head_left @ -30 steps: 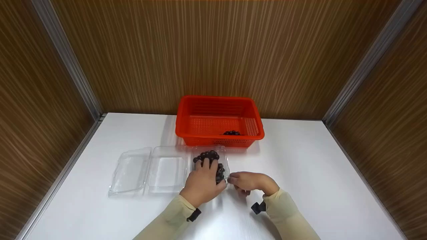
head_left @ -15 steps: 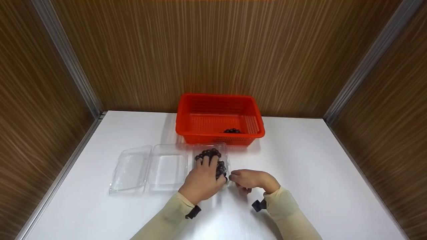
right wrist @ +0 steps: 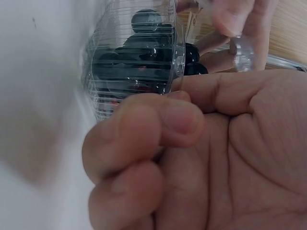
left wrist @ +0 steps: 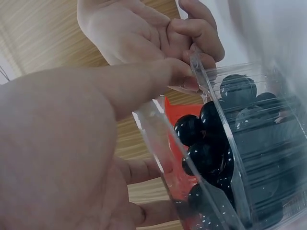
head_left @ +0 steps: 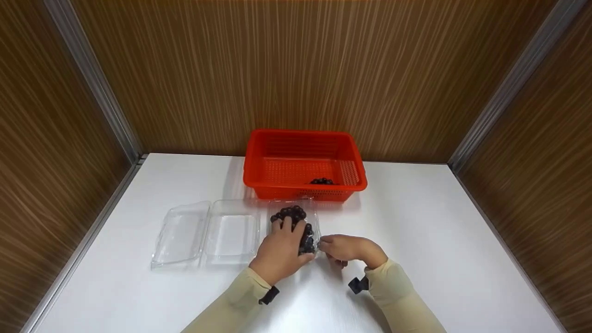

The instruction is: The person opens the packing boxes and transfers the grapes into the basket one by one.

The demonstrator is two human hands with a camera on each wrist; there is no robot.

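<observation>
1. The left hand [head_left: 281,247] lies over a clear plastic clamshell box [head_left: 296,226] full of dark round berries [head_left: 291,213]. Its fingers curl over the near part of the box and its thumb presses the near rim, which seems to hold the light box steady.
2. The right hand [head_left: 344,249] meets the box at its near right corner. In the right wrist view, thumb and forefinger pinch the thin rim of the box [right wrist: 180,81], probably to work the lid edge while the other hand braces.
3. The box stands on the white surface [head_left: 416,240], just in front of the orange basket [head_left: 305,164], near it but apart.
4. A few dark berries lie in the basket [head_left: 322,181] near its front wall.
5. An empty clear clamshell [head_left: 208,233] lies opened flat just left of the held box, its two halves side by side.
6. Wood-grain walls [head_left: 296,69] close the surface in on three sides.
</observation>
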